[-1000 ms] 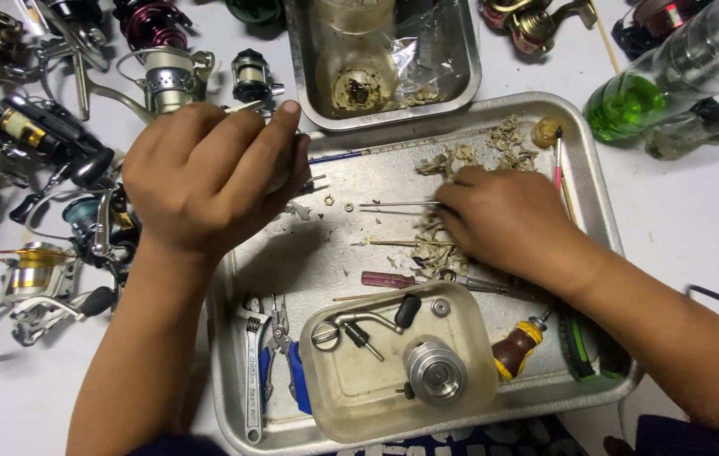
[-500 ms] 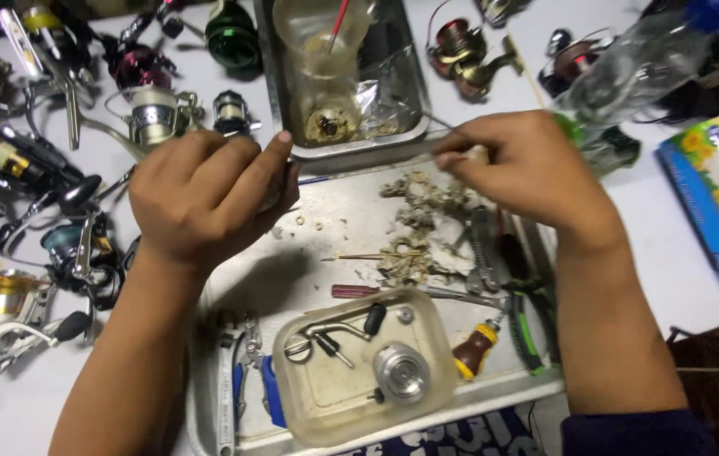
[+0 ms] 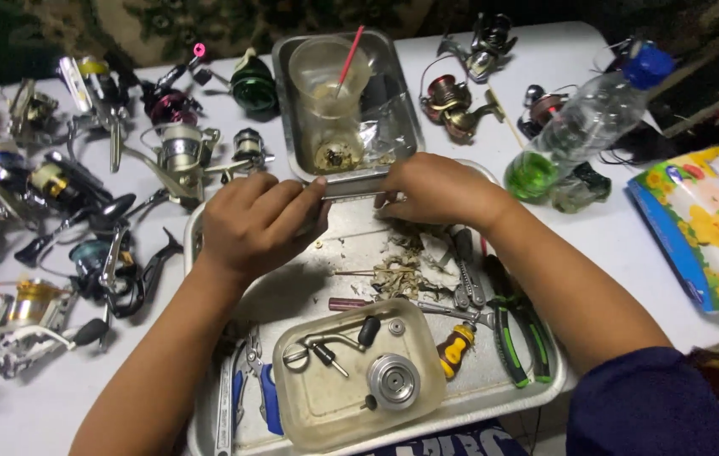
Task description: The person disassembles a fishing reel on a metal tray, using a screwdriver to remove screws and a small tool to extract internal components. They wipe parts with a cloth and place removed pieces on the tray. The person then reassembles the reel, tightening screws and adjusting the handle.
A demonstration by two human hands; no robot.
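Observation:
My left hand (image 3: 258, 224) and my right hand (image 3: 435, 190) meet over the far rim of a large metal tray (image 3: 201, 245). Both have their fingertips pinched together, facing each other. What they pinch is a small thin part, almost wholly hidden by the fingers. Just beyond them stands a smaller metal tray (image 3: 290, 110) with a clear plastic cup (image 3: 326, 80) and a pink stick in it. Below my hands a pile of pale scraps (image 3: 400, 272) lies in the large tray. A clear plastic tub (image 3: 326, 405) near me holds a silver spool (image 3: 391, 382) and a crank handle.
Green-handled pliers (image 3: 516, 333), a small orange-handled screwdriver (image 3: 456, 346) and a blue-handled tool (image 3: 267, 397) lie in the large tray. Several fishing reels (image 3: 178, 152) crowd the table's left and far side. A bottle of green liquid (image 3: 570, 135) and a colourful packet (image 3: 705, 228) lie right.
My right hand has lifted off the scrap pile and come to the tray's far rim beside my left hand. The view has tilted, so more of the far table shows.

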